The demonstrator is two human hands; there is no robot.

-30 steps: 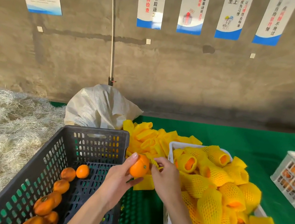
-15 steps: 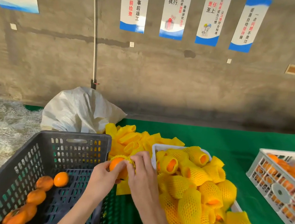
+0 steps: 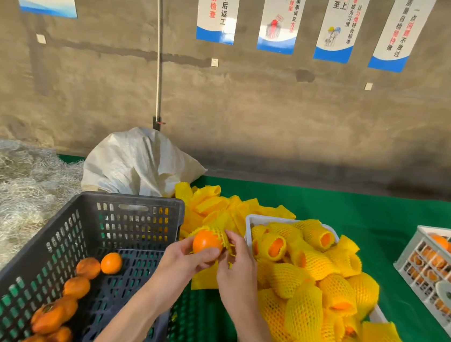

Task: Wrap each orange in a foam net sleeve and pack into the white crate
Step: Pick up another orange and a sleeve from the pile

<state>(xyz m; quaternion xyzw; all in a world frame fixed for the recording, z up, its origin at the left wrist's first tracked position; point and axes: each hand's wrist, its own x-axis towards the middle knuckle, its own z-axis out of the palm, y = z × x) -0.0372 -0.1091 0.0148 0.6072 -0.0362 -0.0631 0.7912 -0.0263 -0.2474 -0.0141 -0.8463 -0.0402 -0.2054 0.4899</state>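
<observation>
Open green mat [image 3: 354,213] behind the heaped white crate [image 3: 249,221]; dark crate [image 3: 131,202] flanks left.

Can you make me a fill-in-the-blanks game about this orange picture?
1. The left hand holds an ____.
2. The right hand pulls a yellow foam ____ over it.
3. Bare oranges lie in the ____ crate.
4. Wrapped oranges fill the ____ crate.

Missing words: orange, sleeve, dark, white.
</observation>
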